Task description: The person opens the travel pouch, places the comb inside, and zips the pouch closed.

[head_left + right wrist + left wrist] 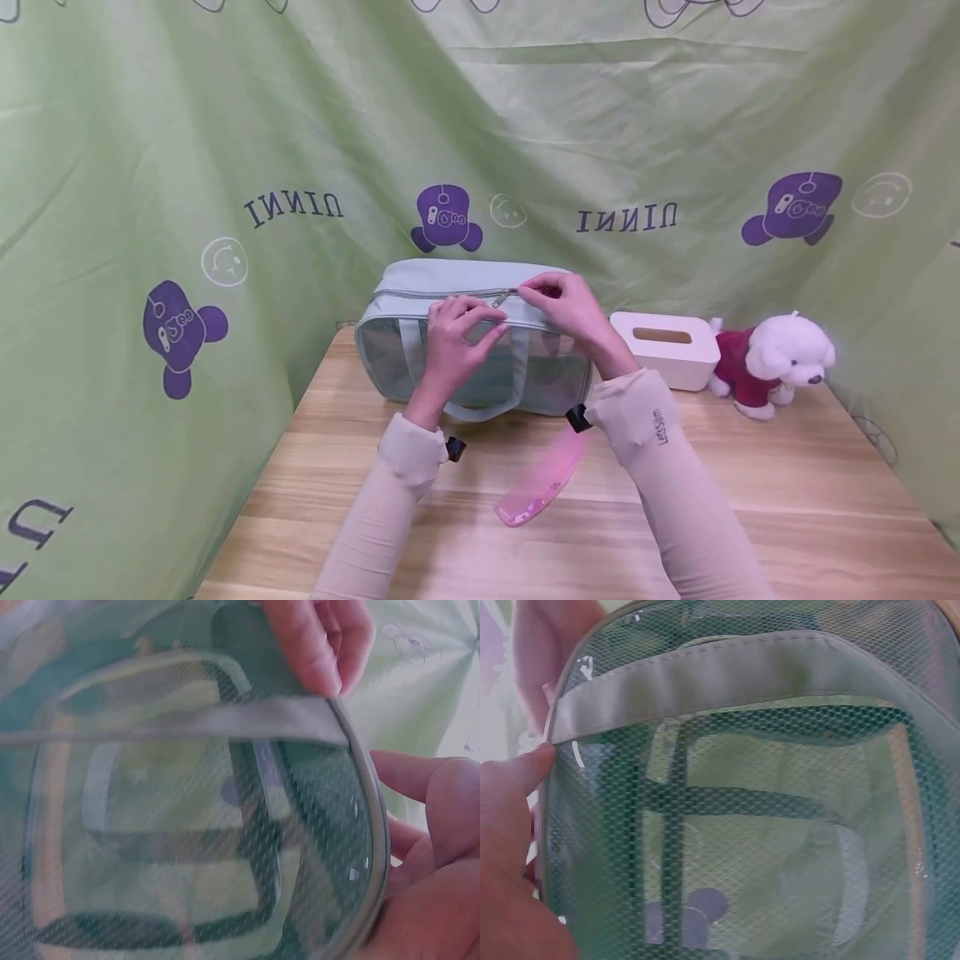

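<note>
A pale blue-green bag (465,273) with see-through mesh sides stands on the table, its zipper running along the top. My left hand (453,337) holds the bag's upper front edge beside a strap handle (519,367). In the left wrist view its thumb (536,765) presses against the edge piping. Just right of the metal zipper pull (501,298), my right hand (573,312) pinches at the zipper line with thumb and forefinger. Something dark red shows under that hand's curled fingers. Through the mesh in the right wrist view, straps and the far side are visible.
A white tissue box (675,371) stands right of the bag, with a white plush dog (787,350) in a red top beside it. In front of the bag lies a translucent pink curved sheet (536,492). Green printed cloth (480,125) hangs behind the wooden table (300,500).
</note>
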Available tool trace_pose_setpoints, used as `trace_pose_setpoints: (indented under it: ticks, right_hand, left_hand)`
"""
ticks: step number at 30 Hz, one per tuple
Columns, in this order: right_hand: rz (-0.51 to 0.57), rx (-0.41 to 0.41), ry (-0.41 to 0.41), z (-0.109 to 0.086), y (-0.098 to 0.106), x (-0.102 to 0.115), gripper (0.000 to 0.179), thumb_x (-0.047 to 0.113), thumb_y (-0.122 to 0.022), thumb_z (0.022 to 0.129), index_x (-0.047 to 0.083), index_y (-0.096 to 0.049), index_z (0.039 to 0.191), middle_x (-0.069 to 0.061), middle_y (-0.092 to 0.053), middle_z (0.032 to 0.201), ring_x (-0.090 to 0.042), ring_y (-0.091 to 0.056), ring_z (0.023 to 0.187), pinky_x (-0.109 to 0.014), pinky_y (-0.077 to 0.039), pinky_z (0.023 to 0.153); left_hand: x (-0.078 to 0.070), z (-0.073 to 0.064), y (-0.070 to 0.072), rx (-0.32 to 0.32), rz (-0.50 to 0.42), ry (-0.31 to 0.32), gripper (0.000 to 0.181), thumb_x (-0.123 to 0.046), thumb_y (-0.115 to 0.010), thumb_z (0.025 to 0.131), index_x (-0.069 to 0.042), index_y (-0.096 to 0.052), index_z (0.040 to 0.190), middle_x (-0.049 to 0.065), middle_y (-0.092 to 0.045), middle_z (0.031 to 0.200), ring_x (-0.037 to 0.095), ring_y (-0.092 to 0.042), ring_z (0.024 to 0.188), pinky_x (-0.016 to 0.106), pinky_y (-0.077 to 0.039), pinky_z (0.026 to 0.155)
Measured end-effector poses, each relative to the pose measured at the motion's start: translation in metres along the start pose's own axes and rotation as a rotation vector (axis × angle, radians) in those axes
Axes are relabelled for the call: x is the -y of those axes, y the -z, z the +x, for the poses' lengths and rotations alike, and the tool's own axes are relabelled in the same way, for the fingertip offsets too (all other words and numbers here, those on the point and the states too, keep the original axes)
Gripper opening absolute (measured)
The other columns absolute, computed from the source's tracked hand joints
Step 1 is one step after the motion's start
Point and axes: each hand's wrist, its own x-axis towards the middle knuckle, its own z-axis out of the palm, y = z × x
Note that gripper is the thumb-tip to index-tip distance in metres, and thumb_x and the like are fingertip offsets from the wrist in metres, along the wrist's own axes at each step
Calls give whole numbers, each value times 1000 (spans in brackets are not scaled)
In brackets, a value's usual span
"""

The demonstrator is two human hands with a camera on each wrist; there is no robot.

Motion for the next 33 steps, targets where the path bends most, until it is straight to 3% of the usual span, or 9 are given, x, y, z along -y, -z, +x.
trace_pose_setpoints:
  ticks: [6,11,17,22,26,33]
  right_hand:
    - [21,-23,28,-13,17,-17,27,22,-70,99,3,-74,118,-14,-70,111,-17,-58,93,-23,-46,78]
    - [28,-69,110,-27,25,-33,25,20,-74,96,2,-75,114,-8,-67,104,-13,-59,91,-23,-49,80]
    - [16,-112,196,-39,22,-49,21,18,-79,93,4,-78,108,-9,-68,105,-12,-58,94,-34,-46,91]
    - [19,-154,260,-44,16,-56,19,15,-84,88,5,-79,104,-10,-70,104,-13,-58,96,-36,-45,91]
    - [25,-175,300,-46,12,-59,19,11,-86,85,5,-79,102,-11,-71,103,-13,-58,95,-34,-44,88]
    - [44,-201,307,-46,9,-60,19,11,-85,85,5,-80,102,-12,-71,102,-12,-57,96,-34,-43,88]
  left_hand:
    - [-9,13,8,98,55,103,17,-29,-77,93,-15,-79,102,5,-72,98,25,-64,99,46,-44,90]
    - [-13,33,12,178,120,193,16,-31,-74,95,-18,-78,103,3,-72,94,21,-65,89,44,-46,86]
    - [-14,53,13,266,194,326,17,-36,-75,93,-23,-76,104,-3,-72,89,16,-64,79,40,-49,78]
    - [-14,64,10,398,214,457,23,-43,-78,88,-27,-73,105,-9,-73,89,15,-65,81,38,-49,75]
    - [-13,68,9,463,231,545,23,-43,-80,86,-29,-72,102,-10,-72,85,14,-64,82,38,-47,75]
    - [-11,72,9,503,215,583,22,-39,-83,85,-28,-72,101,-10,-75,85,13,-67,84,38,-48,75]
